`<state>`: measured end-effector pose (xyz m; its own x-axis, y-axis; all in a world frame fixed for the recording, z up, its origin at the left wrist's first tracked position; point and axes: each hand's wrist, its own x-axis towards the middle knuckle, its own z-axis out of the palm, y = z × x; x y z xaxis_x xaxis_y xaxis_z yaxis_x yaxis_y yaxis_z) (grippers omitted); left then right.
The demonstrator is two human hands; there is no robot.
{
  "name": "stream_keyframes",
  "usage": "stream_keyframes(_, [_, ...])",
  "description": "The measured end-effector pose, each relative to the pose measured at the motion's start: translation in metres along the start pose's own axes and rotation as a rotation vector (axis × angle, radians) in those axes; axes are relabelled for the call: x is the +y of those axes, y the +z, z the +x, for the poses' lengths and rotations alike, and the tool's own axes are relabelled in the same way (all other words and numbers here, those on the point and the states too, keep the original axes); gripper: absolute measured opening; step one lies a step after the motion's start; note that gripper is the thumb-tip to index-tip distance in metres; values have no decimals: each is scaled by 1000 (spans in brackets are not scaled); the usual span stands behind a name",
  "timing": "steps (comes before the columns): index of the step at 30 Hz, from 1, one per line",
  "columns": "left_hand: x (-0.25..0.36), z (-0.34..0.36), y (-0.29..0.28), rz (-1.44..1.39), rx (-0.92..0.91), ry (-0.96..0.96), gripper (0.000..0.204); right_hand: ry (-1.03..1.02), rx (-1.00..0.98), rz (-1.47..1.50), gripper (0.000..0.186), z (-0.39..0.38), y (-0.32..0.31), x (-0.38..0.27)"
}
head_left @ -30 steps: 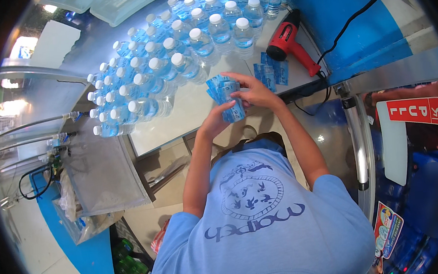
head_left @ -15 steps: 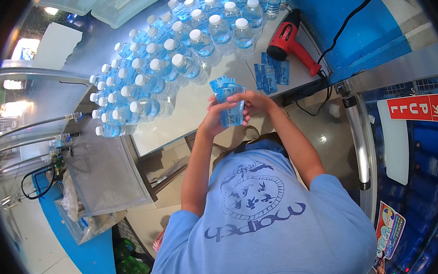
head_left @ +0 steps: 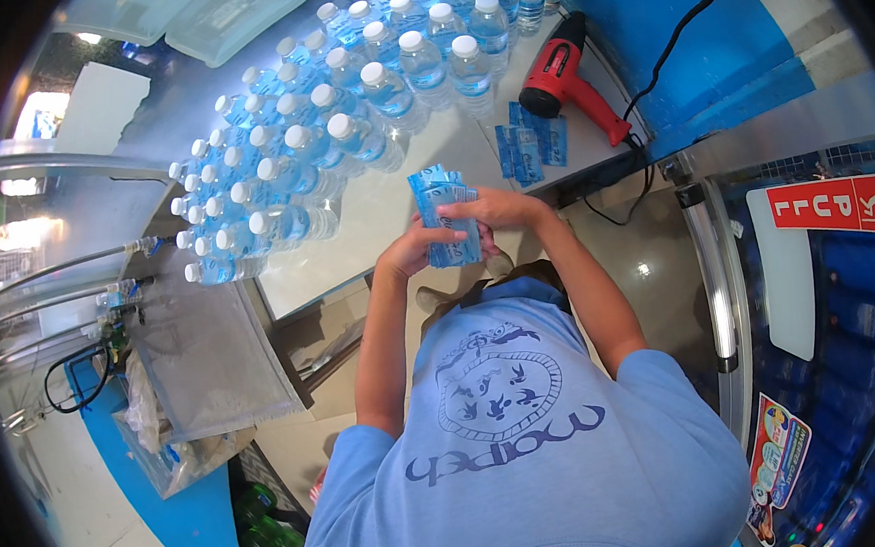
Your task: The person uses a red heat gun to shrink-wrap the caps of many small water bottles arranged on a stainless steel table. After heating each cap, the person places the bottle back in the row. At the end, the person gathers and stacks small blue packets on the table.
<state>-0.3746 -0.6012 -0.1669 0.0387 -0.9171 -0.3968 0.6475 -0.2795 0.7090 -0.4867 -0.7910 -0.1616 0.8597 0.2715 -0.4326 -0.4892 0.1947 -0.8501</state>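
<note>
A small stack of blue printed plastic bottle labels point(head_left: 446, 243) is held between my two hands, in front of my chest near the table's front edge. My left hand point(head_left: 408, 249) grips the stack from the left, thumb lying across its front. From the other side my right hand point(head_left: 502, 209) pinches it, thumb on top and fingers curled behind. A few labels fan out slightly at the upper end. More flat blue labels point(head_left: 530, 149) lie on the table to the right, beside a red and black heat gun point(head_left: 568, 77) resting on its side.
Several rows of white-capped water bottles point(head_left: 387, 94) fill the left and back of the white tabletop point(head_left: 378, 209). A black cord point(head_left: 679, 38) runs up past the blue wall panel point(head_left: 692, 97). A metal-framed glass door point(head_left: 708, 277) stands to the right, a steel counter point(head_left: 206, 338) to the left.
My right thumb has shifted left and down over the labels, and my left thumb sits lower. The stack is spread a little differently. The whole view has shifted slightly.
</note>
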Motion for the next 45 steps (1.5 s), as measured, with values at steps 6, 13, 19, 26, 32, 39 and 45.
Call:
stream_keyframes(6, [3,21,-7,-56,15,134,44,-546,792,-95,43,-33,-19,34])
stream_keyframes(13, [-16,25,-5,1,187,181,40,195,1651,-994,61,-9,-91,65])
stream_keyframes(19, [-27,6,-21,32,109,86,39,279,1664,-951,75,42,-76,55])
stream_keyframes(26, [-24,-13,-58,59,146,39,40,138,1674,-909,74,73,-49,62])
stream_keyframes(32, [-13,-42,-92,19,152,36,38,258,1748,-890,69,78,-34,56])
stream_keyframes(39, [-13,-57,-115,9,99,-10,38,357,1748,-1021,61,91,-20,54])
stream_keyframes(45, [-6,-57,-121,3,14,-9,38,436,1783,-951,56,99,-20,38])
